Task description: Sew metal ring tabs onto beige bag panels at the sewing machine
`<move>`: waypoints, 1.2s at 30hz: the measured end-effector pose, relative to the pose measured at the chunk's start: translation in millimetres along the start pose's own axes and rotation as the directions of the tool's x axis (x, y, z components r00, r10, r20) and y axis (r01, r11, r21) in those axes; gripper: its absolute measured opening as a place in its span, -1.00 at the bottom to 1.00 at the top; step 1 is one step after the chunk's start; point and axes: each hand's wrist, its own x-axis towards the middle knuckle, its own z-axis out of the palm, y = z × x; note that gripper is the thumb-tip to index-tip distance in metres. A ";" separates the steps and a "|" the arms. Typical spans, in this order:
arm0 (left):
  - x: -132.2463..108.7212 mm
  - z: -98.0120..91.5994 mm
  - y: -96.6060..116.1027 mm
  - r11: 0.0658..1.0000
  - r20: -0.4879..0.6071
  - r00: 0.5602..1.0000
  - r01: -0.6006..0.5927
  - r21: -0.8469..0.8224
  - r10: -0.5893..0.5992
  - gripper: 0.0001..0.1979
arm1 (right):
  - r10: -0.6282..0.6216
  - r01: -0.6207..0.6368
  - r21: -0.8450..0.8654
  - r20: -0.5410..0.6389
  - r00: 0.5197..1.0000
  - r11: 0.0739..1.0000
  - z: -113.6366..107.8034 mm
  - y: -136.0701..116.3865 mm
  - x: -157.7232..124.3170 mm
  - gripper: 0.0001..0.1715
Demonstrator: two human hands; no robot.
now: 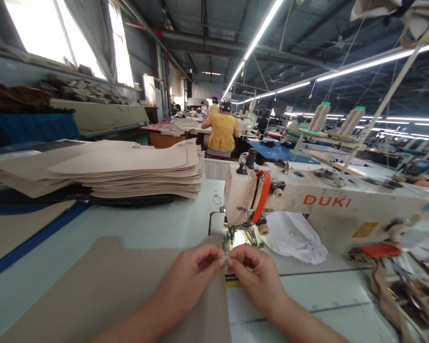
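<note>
My left hand (199,267) and my right hand (252,274) meet in front of the sewing machine (289,190), thumbs and forefingers pinched together. Between the fingertips is a small, pale item, too small to name. Beneath my left hand and forearm lies a large beige fabric panel (128,276), its right edge close to the machine's needle area. The needle and presser foot (232,231) stand just beyond my fingers, lit by a small lamp. What exactly each hand grips is hidden by the fingers.
A tall stack of beige panels (146,171) sits at the left back of the table. White cloth (295,236) lies under the machine arm. Straps and metal rings (396,300) hang at the right. Thread cones (320,116) stand behind; a person in yellow (223,131) sits ahead.
</note>
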 end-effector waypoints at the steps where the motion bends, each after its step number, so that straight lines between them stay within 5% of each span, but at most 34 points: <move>1: -0.4 -0.3 0.3 1.000 0.001 1.000 -0.006 0.014 0.006 -0.84 | -0.001 0.001 0.000 0.002 1.000 1.000 -0.2 -0.6 -0.1 -0.81; 8: -1.5 -1.3 -1.8 0.998 0.015 0.999 -0.042 0.050 0.041 -0.82 | -0.018 0.018 -0.015 0.018 1.000 1.000 -2.3 -0.5 -0.5 -0.83; 19: -0.4 1.6 -3.5 0.994 -0.004 1.000 -0.016 0.106 0.016 -0.81 | -0.190 0.195 -0.296 0.047 0.981 0.935 -3.2 0.2 0.3 -0.86; 24: 4.6 -14.6 14.9 0.942 0.011 0.999 0.037 0.333 -0.043 -0.64 | -0.039 0.042 -0.213 0.017 0.999 0.976 -3.0 3.3 5.8 -0.88; 29: -3.6 -41.0 40.2 0.726 0.076 0.997 -0.030 0.687 -0.032 -0.55 | 0.089 -0.088 -0.073 0.001 0.996 0.993 -3.7 10.6 10.0 -0.85; 33: -16.5 -41.7 21.2 0.623 0.244 0.967 -0.238 0.745 0.078 -0.55 | 0.195 -0.195 0.021 -0.016 0.981 0.981 -7.9 10.4 10.3 -0.84; 36: -21.7 -34.2 -3.1 0.571 0.284 0.957 -0.268 0.776 0.064 -0.49 | 0.309 -0.310 0.033 0.016 0.951 0.950 -15.3 4.4 10.1 -0.85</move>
